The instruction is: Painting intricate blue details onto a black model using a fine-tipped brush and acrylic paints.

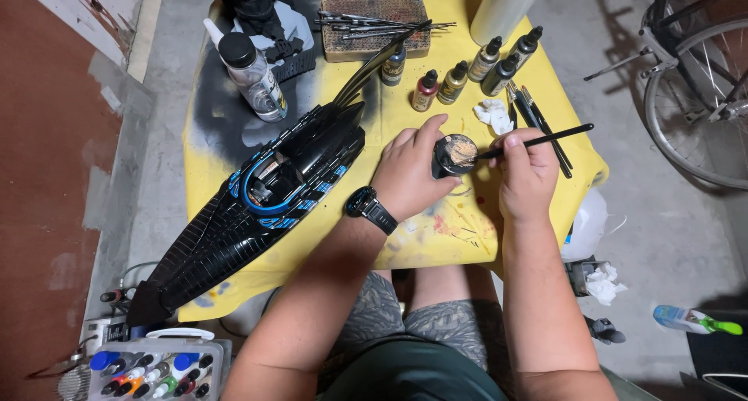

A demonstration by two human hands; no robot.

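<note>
My left hand [409, 175], with a black watch on its wrist, grips a small round black part [454, 155] with a tan-painted top, just above the yellow table [436, 237]. My right hand [528, 175] holds a thin black paintbrush [545, 139] whose tip touches the part's top. A long black model vehicle with blue trim [269, 194] lies diagonally on the table, left of my left hand.
Several small paint bottles [467, 70] stand at the back, next to a crumpled white tissue [494, 114], spare brushes [538, 120] and a brown block carrying tools [374, 23]. A clear black-capped bottle [253, 70] is back left. A paint box [156, 367] sits on the floor; a bicycle wheel [697, 97] is on the right.
</note>
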